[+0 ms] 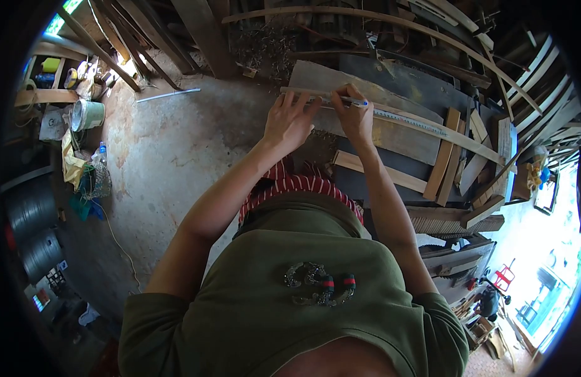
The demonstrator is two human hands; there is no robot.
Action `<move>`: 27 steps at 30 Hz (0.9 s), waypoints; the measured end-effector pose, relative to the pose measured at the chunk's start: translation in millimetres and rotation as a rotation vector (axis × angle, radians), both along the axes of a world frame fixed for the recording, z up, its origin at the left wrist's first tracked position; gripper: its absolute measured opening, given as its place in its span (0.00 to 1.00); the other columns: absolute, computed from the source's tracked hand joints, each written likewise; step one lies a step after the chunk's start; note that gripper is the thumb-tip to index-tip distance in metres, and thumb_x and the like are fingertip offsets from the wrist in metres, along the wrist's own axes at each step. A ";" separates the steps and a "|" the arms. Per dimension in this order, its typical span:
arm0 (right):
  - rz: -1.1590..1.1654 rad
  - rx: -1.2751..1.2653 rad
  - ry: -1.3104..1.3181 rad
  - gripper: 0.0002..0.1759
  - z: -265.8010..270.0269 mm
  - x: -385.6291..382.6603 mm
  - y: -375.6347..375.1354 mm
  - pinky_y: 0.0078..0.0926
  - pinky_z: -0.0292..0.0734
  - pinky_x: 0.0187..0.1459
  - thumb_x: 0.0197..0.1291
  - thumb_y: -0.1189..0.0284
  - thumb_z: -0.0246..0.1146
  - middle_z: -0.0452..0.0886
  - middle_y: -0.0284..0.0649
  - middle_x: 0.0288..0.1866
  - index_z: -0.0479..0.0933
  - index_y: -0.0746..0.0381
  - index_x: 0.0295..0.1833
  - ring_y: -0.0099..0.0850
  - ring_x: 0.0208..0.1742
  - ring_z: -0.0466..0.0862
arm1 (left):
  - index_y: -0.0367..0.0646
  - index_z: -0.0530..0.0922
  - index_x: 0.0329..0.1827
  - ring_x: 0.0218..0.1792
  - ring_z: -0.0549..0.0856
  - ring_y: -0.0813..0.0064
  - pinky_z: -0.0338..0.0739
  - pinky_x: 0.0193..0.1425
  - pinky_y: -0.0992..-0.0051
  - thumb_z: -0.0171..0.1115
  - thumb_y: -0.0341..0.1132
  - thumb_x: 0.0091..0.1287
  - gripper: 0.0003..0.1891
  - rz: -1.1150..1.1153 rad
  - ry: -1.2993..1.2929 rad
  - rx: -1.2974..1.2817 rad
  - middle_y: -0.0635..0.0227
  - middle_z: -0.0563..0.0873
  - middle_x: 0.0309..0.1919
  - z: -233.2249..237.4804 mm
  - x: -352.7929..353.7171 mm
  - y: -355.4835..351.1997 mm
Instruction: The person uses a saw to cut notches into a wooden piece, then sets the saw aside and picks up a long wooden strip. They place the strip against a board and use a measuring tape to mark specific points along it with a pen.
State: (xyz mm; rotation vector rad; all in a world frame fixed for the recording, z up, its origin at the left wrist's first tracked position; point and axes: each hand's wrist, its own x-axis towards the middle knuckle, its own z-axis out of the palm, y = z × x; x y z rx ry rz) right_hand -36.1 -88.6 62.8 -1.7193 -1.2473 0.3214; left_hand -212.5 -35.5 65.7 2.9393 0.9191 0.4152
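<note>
A long narrow wooden strip (469, 144) lies across the boards, and a steel measuring tape (408, 119) with printed marks runs along it. My left hand (289, 122) rests at the strip's left end with its fingers stretched over the wood and its thumb toward the tape. Close to its right, my right hand (356, 122) is closed around a slim pen (355, 100) with a blue end, held low over the strip. The pen's tip is too small to make out. Beneath the strip lies a wide grey-brown board (397, 141).
Short wooden pieces (442, 157) lie crosswise at the right, and another plank (381, 171) lies nearer me. Timber leans at the back left. A bucket (88, 115), a bottle (102, 152) and a yellow cord (117, 242) are on the left side. A thin pale rod (169, 95) lies on the floor.
</note>
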 end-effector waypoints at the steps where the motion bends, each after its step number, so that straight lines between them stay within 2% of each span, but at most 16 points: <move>1: -0.001 0.010 -0.003 0.06 -0.6 -0.2 0.0 0.37 0.81 0.36 0.58 0.75 0.69 0.86 0.47 0.32 0.78 0.64 0.36 0.47 0.34 0.89 | 0.51 0.79 0.65 0.59 0.77 0.60 0.78 0.60 0.59 0.76 0.40 0.53 0.32 -0.003 -0.007 0.005 0.66 0.77 0.57 0.0 -0.2 0.1; 15: 0.005 0.000 0.000 0.06 0.0 -0.4 1.1 0.38 0.81 0.37 0.59 0.75 0.69 0.87 0.47 0.32 0.77 0.65 0.36 0.48 0.35 0.89 | 0.51 0.79 0.66 0.59 0.77 0.59 0.78 0.62 0.60 0.76 0.40 0.53 0.33 -0.003 0.001 -0.002 0.66 0.77 0.58 3.6 -0.5 -0.9; 17: 0.003 -0.041 -0.004 0.06 0.5 -0.2 -0.6 0.29 0.80 0.39 0.63 0.75 0.68 0.86 0.44 0.32 0.79 0.66 0.39 0.33 0.34 0.88 | 0.51 0.79 0.66 0.59 0.77 0.59 0.78 0.62 0.60 0.77 0.40 0.53 0.33 -0.003 0.001 0.002 0.65 0.77 0.58 3.1 -0.9 -0.9; 23: 0.036 -0.089 -0.064 0.07 2.6 1.9 -1.3 0.29 0.79 0.39 0.64 0.74 0.67 0.86 0.44 0.32 0.78 0.67 0.39 0.30 0.33 0.87 | 0.51 0.79 0.66 0.59 0.77 0.60 0.77 0.62 0.59 0.77 0.41 0.53 0.34 0.002 0.011 -0.016 0.65 0.77 0.60 4.5 -0.7 -1.7; 27: 0.009 -0.073 0.001 0.07 2.2 -0.2 1.6 0.30 0.80 0.39 0.64 0.73 0.67 0.86 0.44 0.32 0.78 0.67 0.39 0.32 0.34 0.88 | 0.52 0.78 0.67 0.60 0.77 0.60 0.77 0.62 0.59 0.77 0.41 0.53 0.34 -0.006 0.013 -0.028 0.65 0.77 0.60 5.0 -0.9 -0.8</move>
